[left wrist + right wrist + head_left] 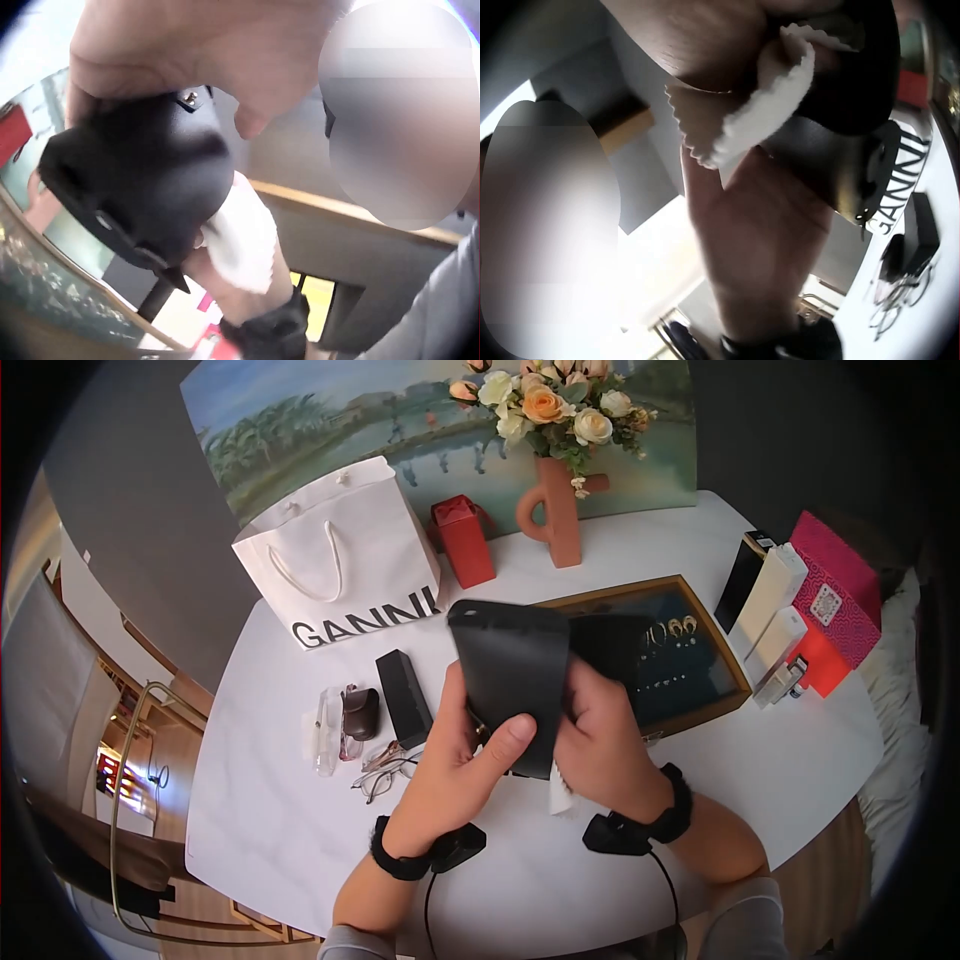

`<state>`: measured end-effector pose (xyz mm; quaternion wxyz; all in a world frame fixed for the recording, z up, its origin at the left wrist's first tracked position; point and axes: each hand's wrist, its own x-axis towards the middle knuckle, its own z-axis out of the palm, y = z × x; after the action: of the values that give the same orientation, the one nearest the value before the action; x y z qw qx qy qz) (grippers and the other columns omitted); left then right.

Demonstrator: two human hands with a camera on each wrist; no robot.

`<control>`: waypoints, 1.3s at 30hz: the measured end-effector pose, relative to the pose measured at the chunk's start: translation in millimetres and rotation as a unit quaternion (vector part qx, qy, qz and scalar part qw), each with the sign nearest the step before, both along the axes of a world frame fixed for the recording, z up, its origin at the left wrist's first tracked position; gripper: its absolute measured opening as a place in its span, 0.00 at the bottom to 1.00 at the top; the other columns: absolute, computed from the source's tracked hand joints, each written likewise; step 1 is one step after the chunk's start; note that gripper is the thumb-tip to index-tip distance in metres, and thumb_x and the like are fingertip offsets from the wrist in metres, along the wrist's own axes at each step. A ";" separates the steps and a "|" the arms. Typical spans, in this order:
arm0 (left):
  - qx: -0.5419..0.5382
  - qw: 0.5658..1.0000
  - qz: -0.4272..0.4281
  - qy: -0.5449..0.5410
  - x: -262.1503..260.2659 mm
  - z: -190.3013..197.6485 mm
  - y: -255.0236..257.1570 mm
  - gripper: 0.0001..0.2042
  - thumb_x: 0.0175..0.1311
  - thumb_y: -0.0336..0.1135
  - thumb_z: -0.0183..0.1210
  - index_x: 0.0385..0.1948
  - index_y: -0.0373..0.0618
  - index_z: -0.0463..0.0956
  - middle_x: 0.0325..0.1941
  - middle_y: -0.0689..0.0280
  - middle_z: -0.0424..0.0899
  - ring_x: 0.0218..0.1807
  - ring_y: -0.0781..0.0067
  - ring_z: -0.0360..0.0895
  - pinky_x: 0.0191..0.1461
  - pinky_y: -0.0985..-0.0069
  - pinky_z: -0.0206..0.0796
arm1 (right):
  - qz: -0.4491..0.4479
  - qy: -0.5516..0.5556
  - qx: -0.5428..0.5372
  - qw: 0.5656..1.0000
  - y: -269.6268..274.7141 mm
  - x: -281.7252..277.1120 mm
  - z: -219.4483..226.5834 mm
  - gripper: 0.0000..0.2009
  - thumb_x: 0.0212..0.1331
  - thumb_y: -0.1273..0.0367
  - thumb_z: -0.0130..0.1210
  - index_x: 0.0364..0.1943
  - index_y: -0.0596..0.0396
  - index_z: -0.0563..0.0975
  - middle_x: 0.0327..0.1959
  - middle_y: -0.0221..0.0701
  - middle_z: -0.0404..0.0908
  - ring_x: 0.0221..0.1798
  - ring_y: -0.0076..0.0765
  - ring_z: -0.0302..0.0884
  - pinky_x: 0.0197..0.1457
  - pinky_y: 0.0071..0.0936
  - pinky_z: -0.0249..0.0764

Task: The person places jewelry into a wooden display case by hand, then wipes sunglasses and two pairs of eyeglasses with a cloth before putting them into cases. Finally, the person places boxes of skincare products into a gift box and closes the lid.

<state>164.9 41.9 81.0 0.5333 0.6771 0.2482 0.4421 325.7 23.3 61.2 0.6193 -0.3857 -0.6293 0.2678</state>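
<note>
Over the front of the table, both hands hold up a small black leather bag [510, 680] with a metal stud fitting. My left hand [445, 775] grips its left side, thumb pressed across the dark leather. A white cloth [244, 240] with a zigzag edge is bunched in my right hand [605, 745], which is up against the bag's other side. In the right wrist view the cloth [769, 112] folds out beneath that hand, by the dark leather. My right fingertips are hidden behind the bag.
Eyeglasses [380, 775], a brown case [360, 712] and a black box [404, 698] lie at left. Behind stand a white paper bag [340, 550], a red box [464, 540] and a flower vase [562, 510]. A jewellery tray [715, 650] and upright boxes [835, 600] are at right.
</note>
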 end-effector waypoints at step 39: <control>-0.223 0.947 -0.034 -0.227 3.8 -13.9 9.4 0.25 0.76 0.45 0.42 0.70 0.44 0.59 0.68 0.61 0.71 0.68 0.67 0.71 0.69 0.66 0.66 | -0.168 -0.171 0.118 0.964 -19.2 16.0 39.8 0.16 0.61 0.78 0.54 0.54 0.64 0.77 0.45 0.41 0.73 0.39 0.38 0.75 0.42 0.28 0.73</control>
<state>168.7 51.3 67.1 0.7276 0.4307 0.1898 0.4992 341.7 4.1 100.9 0.5798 -0.4502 -0.6789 0.0138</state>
